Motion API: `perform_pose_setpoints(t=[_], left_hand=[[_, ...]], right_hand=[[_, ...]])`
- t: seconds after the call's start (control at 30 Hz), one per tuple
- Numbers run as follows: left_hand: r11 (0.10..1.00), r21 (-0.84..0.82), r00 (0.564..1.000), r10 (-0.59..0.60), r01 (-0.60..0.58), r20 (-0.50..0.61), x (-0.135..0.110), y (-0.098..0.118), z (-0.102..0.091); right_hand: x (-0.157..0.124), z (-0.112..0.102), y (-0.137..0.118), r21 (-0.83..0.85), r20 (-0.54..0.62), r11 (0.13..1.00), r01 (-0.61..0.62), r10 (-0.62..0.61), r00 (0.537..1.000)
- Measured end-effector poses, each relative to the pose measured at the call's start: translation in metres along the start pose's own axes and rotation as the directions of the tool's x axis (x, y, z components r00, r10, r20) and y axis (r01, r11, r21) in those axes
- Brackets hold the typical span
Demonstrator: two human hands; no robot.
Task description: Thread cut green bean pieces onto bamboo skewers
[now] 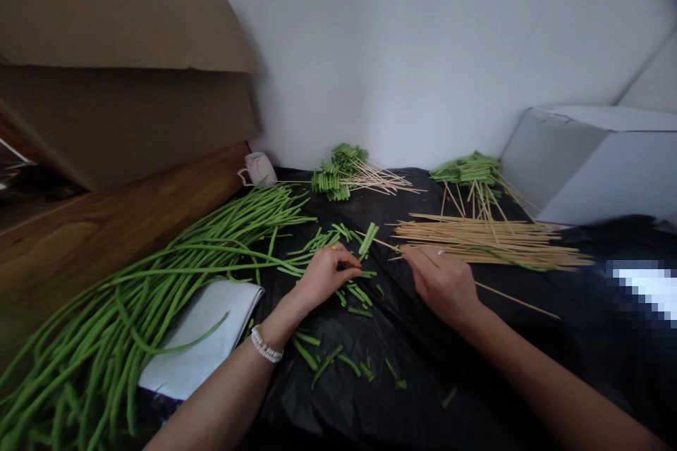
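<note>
My right hand (441,285) is closed around a bamboo skewer (385,244) that points left, with a few cut long bean pieces (368,240) threaded side by side at its tip. My left hand (326,273) is low over loose cut bean pieces (360,294), thumb and fingers pinched together at a short piece of long bean (369,273). Part of that piece sticks out past the fingertips. A pile of bare bamboo skewers (491,241) lies just beyond my right hand. To the left of my left hand spreads a heap of whole long beans (174,261).
Filled bean skewers lie in a left stack (338,173) and a right stack (468,169) along the wall. A white mug (260,169), a cardboard box (121,49) and a white box (592,162) stand around. Black plastic sheet (417,394) covers the surface; a folded white sheet (206,324) lies under some beans.
</note>
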State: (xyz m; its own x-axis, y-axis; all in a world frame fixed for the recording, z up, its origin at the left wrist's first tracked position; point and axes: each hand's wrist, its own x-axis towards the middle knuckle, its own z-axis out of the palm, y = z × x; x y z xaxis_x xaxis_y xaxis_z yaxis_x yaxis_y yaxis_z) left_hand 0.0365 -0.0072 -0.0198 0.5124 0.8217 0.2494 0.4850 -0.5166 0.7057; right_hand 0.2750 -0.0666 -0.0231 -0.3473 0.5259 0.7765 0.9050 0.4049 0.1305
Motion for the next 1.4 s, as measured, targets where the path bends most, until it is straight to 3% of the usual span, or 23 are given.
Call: perform_pose_setpoints(t=[0.17,0.3,0.47,0.57,0.63,0.73,0.83,0.9,1.03,1.4], left_hand=[[0.983,0.132,0.990,0.114,-0.124,0.080,-0.001,-0.002,0.003],[0.978,0.145,0.987,0.137,-0.149,0.088,-0.001,0.001,0.005],[0.995,0.063,0.994,0.084,-0.079,-0.075,0.000,0.002,0.001],[0.988,-0.134,0.971,-0.101,0.073,-0.215,0.003,-0.001,-0.001],[0.918,-0.352,0.936,-0.270,0.180,-0.226,0.005,-0.004,-0.001],[0.676,-0.698,0.887,-0.445,0.238,-0.128,0.007,-0.006,-0.001],[0.435,-0.870,0.870,-0.493,0.230,-0.016,0.007,-0.004,-0.003],[0.347,-0.907,0.861,-0.508,0.241,0.034,0.007,-0.002,-0.005],[0.271,-0.929,0.836,-0.544,0.253,0.069,0.007,-0.001,-0.006],[0.239,-0.938,0.843,-0.530,0.253,0.092,0.007,0.002,-0.006]], right_hand=[[0.000,0.000,-0.002,-0.001,0.000,1.000,-0.006,0.006,1.000],[0.000,0.000,-0.002,0.020,0.001,1.000,-0.007,0.007,1.000],[0.000,0.000,-0.002,0.045,0.014,0.999,-0.005,0.005,1.000],[0.000,0.000,-0.002,0.052,0.013,0.999,-0.005,0.004,1.000],[-0.001,0.000,-0.002,0.048,0.012,0.999,0.000,-0.001,1.000],[-0.001,0.000,-0.003,0.045,0.013,0.999,0.004,-0.004,1.000],[-0.001,0.000,-0.005,0.051,0.018,0.999,0.011,-0.012,1.000],[-0.001,0.000,-0.005,0.058,0.020,0.998,0.019,-0.020,1.000],[-0.002,0.001,-0.006,0.075,0.030,0.997,0.022,-0.024,0.999],[-0.002,0.001,-0.007,0.030,0.040,0.998,0.046,-0.048,0.998]])
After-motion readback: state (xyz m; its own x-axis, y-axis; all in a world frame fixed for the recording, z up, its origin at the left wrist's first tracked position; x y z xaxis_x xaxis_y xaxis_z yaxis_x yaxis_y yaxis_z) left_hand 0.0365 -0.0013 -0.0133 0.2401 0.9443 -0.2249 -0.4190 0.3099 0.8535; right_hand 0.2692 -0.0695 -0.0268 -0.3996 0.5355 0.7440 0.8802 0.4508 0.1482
